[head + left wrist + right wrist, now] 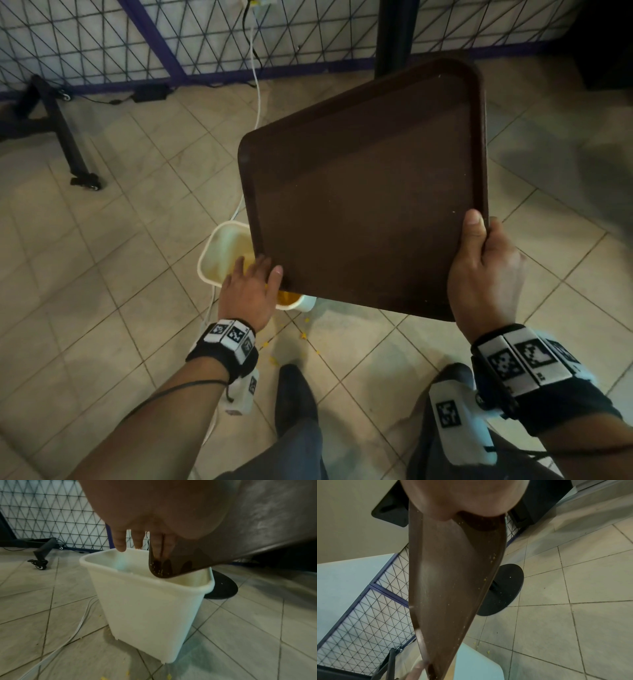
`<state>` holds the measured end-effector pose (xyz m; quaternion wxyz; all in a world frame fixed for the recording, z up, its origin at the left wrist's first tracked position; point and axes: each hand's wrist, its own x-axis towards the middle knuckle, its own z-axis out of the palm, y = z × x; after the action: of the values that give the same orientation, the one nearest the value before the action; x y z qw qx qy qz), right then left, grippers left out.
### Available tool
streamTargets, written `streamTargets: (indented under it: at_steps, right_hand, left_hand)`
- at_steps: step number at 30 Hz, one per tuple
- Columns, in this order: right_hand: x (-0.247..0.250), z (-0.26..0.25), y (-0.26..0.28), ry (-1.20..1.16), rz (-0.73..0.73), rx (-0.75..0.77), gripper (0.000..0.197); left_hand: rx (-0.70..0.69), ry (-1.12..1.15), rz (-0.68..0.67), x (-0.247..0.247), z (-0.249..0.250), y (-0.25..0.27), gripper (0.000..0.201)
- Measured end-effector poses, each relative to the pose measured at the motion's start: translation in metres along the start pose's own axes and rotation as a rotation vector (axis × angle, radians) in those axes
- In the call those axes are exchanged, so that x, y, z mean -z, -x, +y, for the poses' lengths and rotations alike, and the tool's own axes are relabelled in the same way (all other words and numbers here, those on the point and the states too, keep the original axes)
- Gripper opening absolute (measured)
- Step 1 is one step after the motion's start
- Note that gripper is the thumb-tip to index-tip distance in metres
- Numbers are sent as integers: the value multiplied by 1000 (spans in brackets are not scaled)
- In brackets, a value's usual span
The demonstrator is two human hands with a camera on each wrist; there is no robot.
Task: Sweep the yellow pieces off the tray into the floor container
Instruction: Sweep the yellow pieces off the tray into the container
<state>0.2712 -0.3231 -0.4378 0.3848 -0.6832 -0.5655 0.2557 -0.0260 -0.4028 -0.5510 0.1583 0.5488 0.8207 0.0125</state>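
Observation:
A brown tray [363, 192] hangs tilted over the floor, its low near-left corner [164, 569] dipping into a white bin [145, 608]. My right hand [479, 260] grips the tray's near-right corner, thumb on top. My left hand [260, 274] is at the low corner over the bin, fingers [120, 543] straight and pointing down, thumb against the tray's rim. Yellow pieces [287, 298] lie inside the bin [219, 253]. Only tiny yellow crumbs cling to the tray [453, 581] along its rim and at the low corner.
A few yellow pieces [304, 335] lie scattered on the floor tiles by my shoes [294, 394]. A black round table base [503, 588] stands behind the bin. A wheeled black stand leg [85, 181], a white cable [257, 96] and a wire mesh fence [102, 41] are to the left and behind.

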Motion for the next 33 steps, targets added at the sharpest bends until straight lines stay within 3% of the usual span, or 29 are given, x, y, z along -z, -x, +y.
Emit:
streamTargets:
  at_steps: [3,9,11,15,19,22,24,26,29,33]
  right_hand:
    - [-1,-1,1,4,-4,-6,52]
    - [-1,-5,0,-1,21,-21,50]
    - [1,-5,0,5,22,-11,49]
    - [3,-2,0,18,21,1,48]
    - [0,-3,0,21,30,-16,50]
    - [0,-6,0,19,29,-15,48]
    - [2,-6,-1,24,17,-12,47]
    - [4,-5,-1,15,13,-21,46]
    - [5,-5,-1,4,12,-11,45]
    - [1,-7,-1,15,21,0,45]
  left_hand:
    - [40,-1,1,8,4,-16,67]
    - [27,-150,-273,-10,1,10,66]
    - [4,-158,-251,-7,-3,21,58]
    - [-31,-121,-9,8,-9,11,48]
    - [-58,-179,-149,10,-8,-6,63]
    - [-89,-276,-253,1,-10,-1,60]
    - [-102,-308,-240,-1,-13,6,46]
    - [-93,-235,-123,0,-15,10,39]
    - [-120,-128,22,4,-15,5,50]
    - [-108,-244,-139,1,-7,1,72]
